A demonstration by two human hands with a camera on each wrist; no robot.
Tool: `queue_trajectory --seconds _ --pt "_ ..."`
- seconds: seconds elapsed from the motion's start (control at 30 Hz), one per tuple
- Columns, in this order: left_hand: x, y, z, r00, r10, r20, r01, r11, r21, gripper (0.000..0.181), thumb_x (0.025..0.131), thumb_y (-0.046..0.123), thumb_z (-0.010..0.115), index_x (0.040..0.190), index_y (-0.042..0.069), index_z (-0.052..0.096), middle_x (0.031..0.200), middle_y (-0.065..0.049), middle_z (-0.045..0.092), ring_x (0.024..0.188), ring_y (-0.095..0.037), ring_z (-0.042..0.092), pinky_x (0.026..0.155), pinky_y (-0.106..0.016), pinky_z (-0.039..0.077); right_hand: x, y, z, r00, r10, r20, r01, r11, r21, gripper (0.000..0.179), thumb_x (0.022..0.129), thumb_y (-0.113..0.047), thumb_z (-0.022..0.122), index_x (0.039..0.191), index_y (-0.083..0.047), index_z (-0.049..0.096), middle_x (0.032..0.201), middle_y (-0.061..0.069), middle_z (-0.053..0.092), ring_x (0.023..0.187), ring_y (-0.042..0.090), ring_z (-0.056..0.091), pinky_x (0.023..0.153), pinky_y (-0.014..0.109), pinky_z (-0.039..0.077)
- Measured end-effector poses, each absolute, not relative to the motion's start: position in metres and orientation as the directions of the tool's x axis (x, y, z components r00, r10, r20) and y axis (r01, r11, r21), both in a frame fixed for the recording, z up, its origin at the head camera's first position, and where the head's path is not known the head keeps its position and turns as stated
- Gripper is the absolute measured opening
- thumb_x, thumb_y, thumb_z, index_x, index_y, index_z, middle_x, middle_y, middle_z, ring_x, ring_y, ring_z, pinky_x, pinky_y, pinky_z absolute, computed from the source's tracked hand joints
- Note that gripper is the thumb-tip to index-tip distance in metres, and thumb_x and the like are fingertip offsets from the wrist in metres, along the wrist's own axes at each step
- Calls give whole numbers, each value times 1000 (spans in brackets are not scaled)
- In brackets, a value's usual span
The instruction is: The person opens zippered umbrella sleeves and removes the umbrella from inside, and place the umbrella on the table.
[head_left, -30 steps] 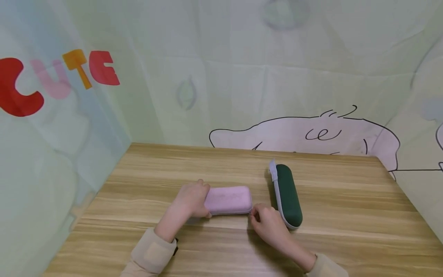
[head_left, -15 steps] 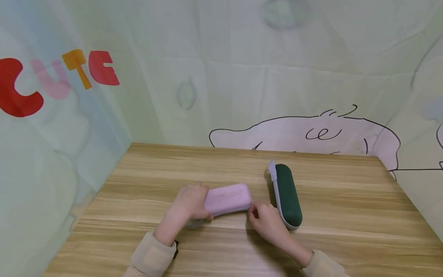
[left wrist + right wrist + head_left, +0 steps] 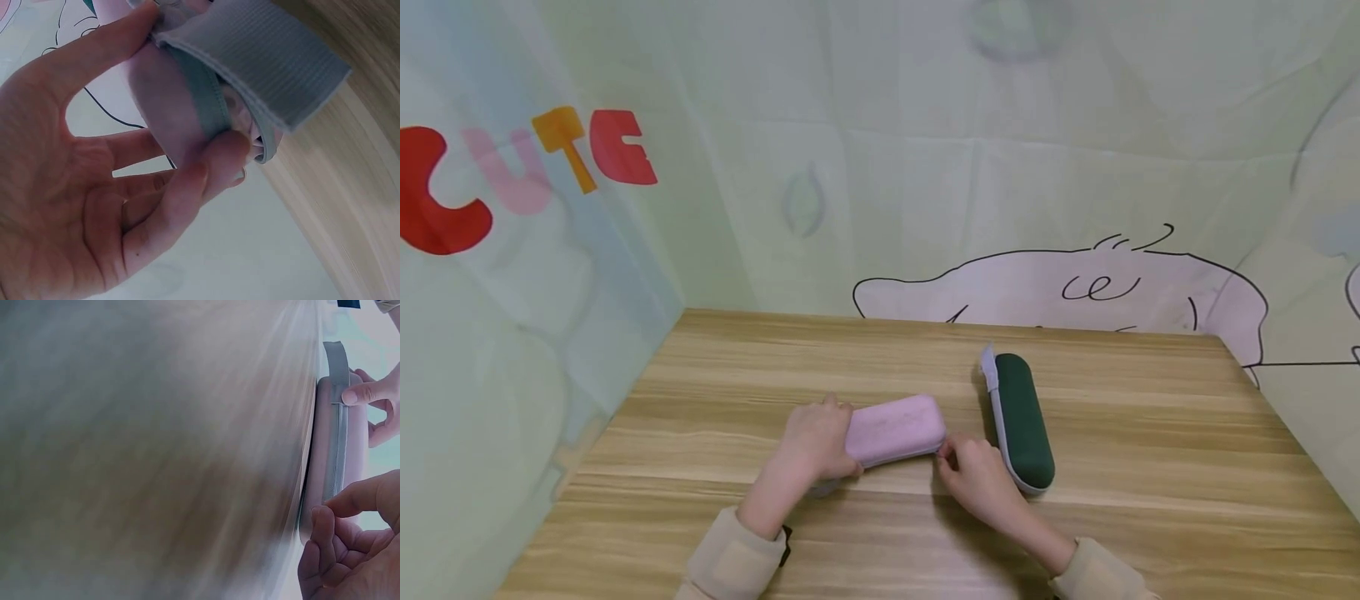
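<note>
A pink zippered case [image 3: 895, 429] lies slightly slanted in the middle of the table. My left hand [image 3: 816, 442] grips its left end, thumb on the near side and fingers over the far side. In the left wrist view, a grey fabric strap [image 3: 269, 56] sticks out at that end, and the seam gapes a little there. My right hand [image 3: 977, 475] pinches the zipper pull at the case's right end, mostly hidden by thumb and finger. The grey zipper [image 3: 337, 456] runs along the near side in the right wrist view, between both hands.
A dark green case [image 3: 1026, 425] with a grey zip edge and strap lies just right of my right hand. The wood-grain table [image 3: 760, 350] ends at a printed cloth backdrop [image 3: 910, 167] behind and at the sides.
The pink case has turned slightly, its right end lifting or swinging away from me. My right hand has shifted a little left with that end. The left hand keeps its hold.
</note>
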State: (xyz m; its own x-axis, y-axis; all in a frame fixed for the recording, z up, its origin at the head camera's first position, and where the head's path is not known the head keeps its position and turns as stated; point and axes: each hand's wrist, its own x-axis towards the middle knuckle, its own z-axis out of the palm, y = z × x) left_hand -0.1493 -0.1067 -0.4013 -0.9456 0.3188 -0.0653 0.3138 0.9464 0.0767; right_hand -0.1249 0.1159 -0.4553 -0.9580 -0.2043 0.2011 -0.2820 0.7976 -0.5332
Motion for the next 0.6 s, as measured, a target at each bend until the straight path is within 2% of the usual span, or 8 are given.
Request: queue_trajectory --seconds 0.37,0.6 --pt "-149 -104 -399 -951 296 -88 289 953 87 78 59 44 87 117 -2 62 99 -16 63 87 -32 65 71 -42 54 -125 113 -456 -955 -218 203 -294 795 -530 10 79 -3 68 73 -10 64 64 -3 60 56 4 47 53 19 39" --pt "-149 -103 -399 -952 288 -102 280 956 91 76 59 43 87 115 -2 63 96 -15 62 85 -31 64 69 -42 54 -125 112 -455 -951 -229 207 -306 790 -531 10 79 -3 68 73 -10 64 65 -3 59 57 4 47 53 18 39"
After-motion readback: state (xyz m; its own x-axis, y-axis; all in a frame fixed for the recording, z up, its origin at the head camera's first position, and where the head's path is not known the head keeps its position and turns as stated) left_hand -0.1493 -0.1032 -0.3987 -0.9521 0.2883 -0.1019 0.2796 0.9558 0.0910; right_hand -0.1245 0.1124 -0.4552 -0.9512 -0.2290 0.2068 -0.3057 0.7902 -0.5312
